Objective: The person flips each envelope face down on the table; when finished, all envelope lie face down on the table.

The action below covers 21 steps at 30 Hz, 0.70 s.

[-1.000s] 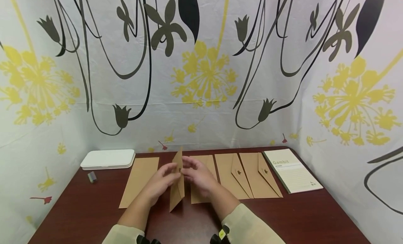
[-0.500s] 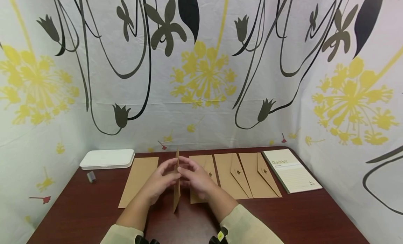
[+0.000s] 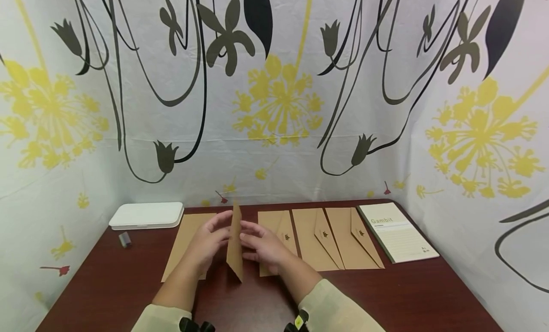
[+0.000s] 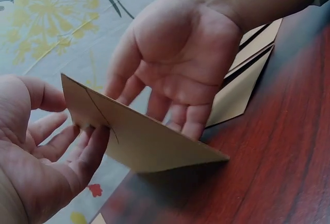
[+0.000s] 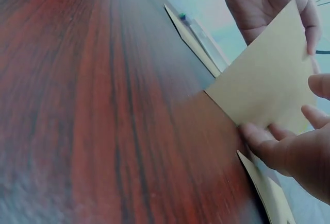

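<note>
A brown paper envelope [image 3: 234,241] stands nearly upright, edge-on, between both hands in the head view. The left hand [image 3: 206,241] grips it at its far edge; in the left wrist view, bent fingertips lie against its face [image 4: 129,141]. On the other side is the right hand [image 3: 266,248], its loosely extended fingers touching the paper; the right wrist view has a fingertip by the lower corner of the envelope [image 5: 268,74]. Under the left forearm lies another brown sheet [image 3: 180,256], partly hidden. The right hand overlaps a flat envelope [image 3: 288,222] with a small dark print.
Two more flapped envelopes, a middle one [image 3: 305,227] and an outer one [image 3: 340,227], lie to the right, beside a cream notebook [image 3: 401,236] marked "Gambit". A white case [image 3: 147,215] and small grey block [image 3: 125,239] sit at the back left. Patterned fabric [image 3: 279,179] surrounds the table.
The envelope has turned about its upright axis: its right face showed first, then only its edge, now its left face. Both hands have shifted slightly left with it.
</note>
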{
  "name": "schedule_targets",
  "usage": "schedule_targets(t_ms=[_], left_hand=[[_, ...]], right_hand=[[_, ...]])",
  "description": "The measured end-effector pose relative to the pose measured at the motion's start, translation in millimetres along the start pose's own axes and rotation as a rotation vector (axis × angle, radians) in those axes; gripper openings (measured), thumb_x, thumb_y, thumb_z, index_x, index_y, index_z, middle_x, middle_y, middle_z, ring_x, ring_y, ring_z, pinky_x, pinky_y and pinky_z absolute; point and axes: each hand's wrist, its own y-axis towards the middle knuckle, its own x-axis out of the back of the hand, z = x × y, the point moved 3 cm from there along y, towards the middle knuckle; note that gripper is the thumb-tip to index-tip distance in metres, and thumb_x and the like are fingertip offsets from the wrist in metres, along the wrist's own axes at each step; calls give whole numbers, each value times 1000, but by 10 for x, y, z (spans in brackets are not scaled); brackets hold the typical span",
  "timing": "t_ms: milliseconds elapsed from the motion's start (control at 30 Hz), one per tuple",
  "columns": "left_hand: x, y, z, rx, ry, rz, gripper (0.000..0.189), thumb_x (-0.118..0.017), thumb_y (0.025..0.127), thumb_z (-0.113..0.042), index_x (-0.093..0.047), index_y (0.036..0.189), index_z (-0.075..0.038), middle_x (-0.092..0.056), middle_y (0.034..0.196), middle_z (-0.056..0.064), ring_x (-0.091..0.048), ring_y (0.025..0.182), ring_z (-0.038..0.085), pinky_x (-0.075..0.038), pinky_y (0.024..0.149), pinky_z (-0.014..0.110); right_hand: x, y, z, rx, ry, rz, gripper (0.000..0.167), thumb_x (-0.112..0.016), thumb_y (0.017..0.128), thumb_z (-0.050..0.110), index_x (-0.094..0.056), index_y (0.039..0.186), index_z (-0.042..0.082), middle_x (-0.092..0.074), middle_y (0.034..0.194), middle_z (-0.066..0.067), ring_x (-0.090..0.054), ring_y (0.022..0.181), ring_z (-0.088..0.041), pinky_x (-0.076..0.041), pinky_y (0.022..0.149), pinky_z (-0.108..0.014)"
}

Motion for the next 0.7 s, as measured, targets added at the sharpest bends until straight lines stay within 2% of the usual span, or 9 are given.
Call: schedule_targets(t_ms=[267, 333, 467, 533, 600, 700], left_hand=[[177, 15, 24, 25, 31, -80, 69, -57, 93, 3, -48, 160, -14, -54, 158, 24, -58, 143, 32, -53, 95, 23], [213, 23, 49, 34, 71, -100, 71, -59, 91, 3, -49, 160, -12, -53, 159, 24, -59, 141, 32, -54, 92, 24], [276, 42, 112, 60, 185, -134, 71, -58, 88, 0, -51, 158, -11, -50, 162, 19, -62, 127, 31, -55, 87, 30], [296, 53, 141, 66, 242, -148, 70, -57, 87, -2, -52, 157, -9, -49, 165, 16, -59, 131, 31, -53, 94, 36], [311, 67, 168, 64, 280, -154, 69, -55, 89, -4, -51, 158, -7, -48, 166, 16, -54, 141, 35, -50, 107, 42], [327, 86, 216, 60, 311, -152, 67, -54, 92, -5, -47, 159, -4, -48, 165, 20, -45, 154, 38, -40, 124, 51]], right_hand=[[72, 29, -21, 12, -3, -24, 59, -60, 110, 25, -41, 165, 12, -44, 166, -18, -46, 154, -37, -45, 122, -58], [92, 34, -18, 19, 2, -37, 61, -59, 110, 25, -39, 165, 10, -41, 168, -19, -42, 156, -38, -42, 124, -60], [124, 42, -8, 26, 17, -55, 61, -58, 110, 22, -37, 166, 8, -36, 170, -22, -40, 157, -41, -41, 124, -62], [136, 44, -5, 28, 16, -60, 61, -57, 110, 22, -37, 166, 8, -35, 170, -22, -40, 157, -42, -41, 124, -61], [146, 45, -1, 25, 16, -64, 61, -57, 111, 22, -36, 166, 9, -34, 171, -23, -39, 157, -43, -41, 124, -61], [158, 47, 8, 27, 7, -60, 61, -56, 111, 24, -36, 166, 9, -32, 172, -24, -37, 158, -46, -40, 125, -61]])
